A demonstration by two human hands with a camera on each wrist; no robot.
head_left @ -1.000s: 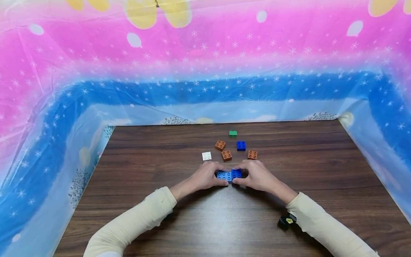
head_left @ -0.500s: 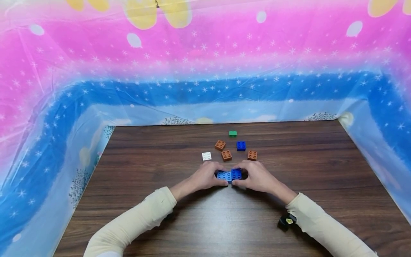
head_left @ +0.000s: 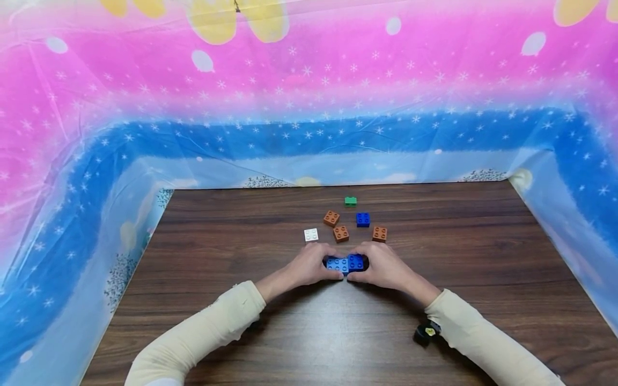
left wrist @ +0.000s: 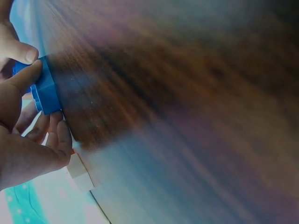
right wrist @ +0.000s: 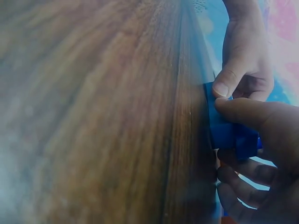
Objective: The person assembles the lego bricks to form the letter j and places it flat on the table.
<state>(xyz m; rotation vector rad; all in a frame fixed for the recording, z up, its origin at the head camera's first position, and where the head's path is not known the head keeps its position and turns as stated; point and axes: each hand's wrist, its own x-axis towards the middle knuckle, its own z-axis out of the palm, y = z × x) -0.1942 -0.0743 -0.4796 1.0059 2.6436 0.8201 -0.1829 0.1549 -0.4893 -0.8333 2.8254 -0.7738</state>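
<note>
In the head view a light blue toy building brick [head_left: 337, 264] lies low over the table, with a square dark blue brick [head_left: 355, 261] at its right end. My left hand [head_left: 313, 264] grips the light blue brick between thumb and fingers. From the other side my right hand [head_left: 383, 264] pinches the dark blue brick, its thumb along the near side. The right wrist view has the dark blue brick [right wrist: 246, 141] seated on the studded side of the light blue brick [right wrist: 222, 128]. Both thumb tips meet near the middle of the light blue brick [left wrist: 49, 91] in the left wrist view.
Beyond the hands lie a white brick [head_left: 311, 235], three orange-brown bricks [head_left: 340, 234], another dark blue brick [head_left: 363, 220] and a green brick [head_left: 350, 201]. They stand on a dark wooden table [head_left: 217, 230]. A patterned cloth [head_left: 309, 134] hangs around its back and sides.
My right hand and forearm have shifted slightly left, the thumb a little lower on the bricks. My left hand and the loose bricks stay where they were.
</note>
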